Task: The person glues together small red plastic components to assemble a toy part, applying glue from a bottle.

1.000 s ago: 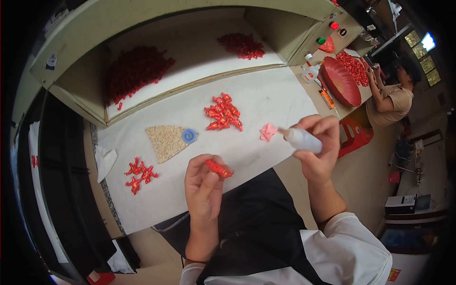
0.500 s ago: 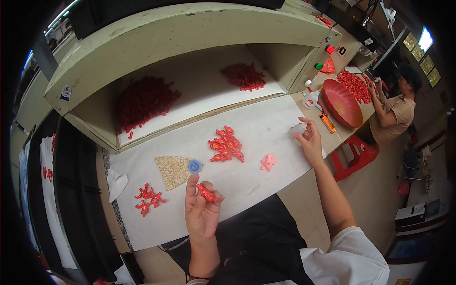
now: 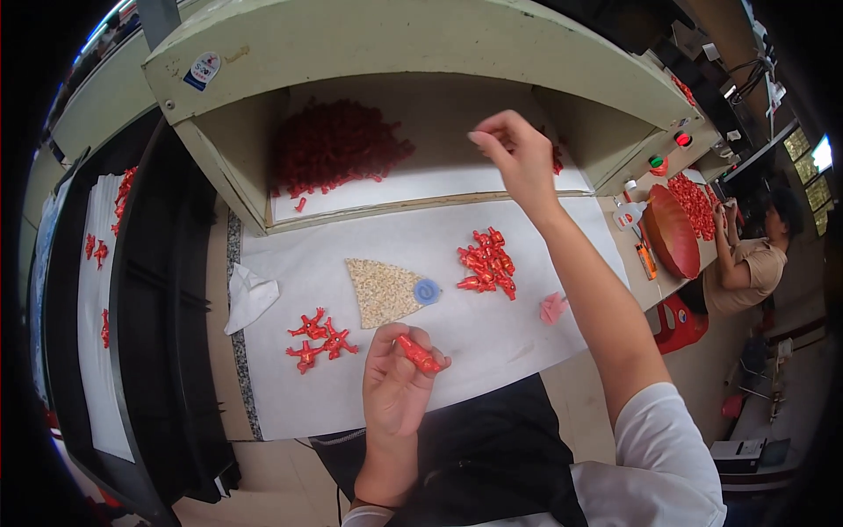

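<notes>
A small red moulded piece point(image 3: 418, 353) sits pinched between the thumb and fingertips of the left hand point(image 3: 397, 386), lifted just above the near edge of the worktop point(image 3: 492, 338), close to the body, where it can be turned and inspected. The left hand is closed around it, palm upward, so the piece lies exposed on top rather than hidden in the fist.

At ten o'clock from the held piece lies a small cluster of red pieces point(image 3: 318, 337), set apart on the white paper cover, apparently a separate batch. At twelve o'clock rests a tan wedge-shaped pad point(image 3: 381, 290) with a small blue disc point(image 3: 427, 291) touching its right tip, near the working hand. At one o'clock a larger heap of red pieces point(image 3: 487, 262) lies within easy reach, and a pink scrap point(image 3: 552, 307) lies at two o'clock. A crumpled white tissue point(image 3: 248, 297) lies at the left edge of the paper.

The right hand point(image 3: 516, 156) is stretched far forward toward the recessed shelf point(image 3: 439, 180), fingers loosely curled and part open; whether it holds anything cannot be told. A bulk pile of red pieces point(image 3: 336, 146) fills the shelf's left side.

At three o'clock, well apart, another person point(image 3: 751, 259) works beside a red tray point(image 3: 671, 230).
</notes>
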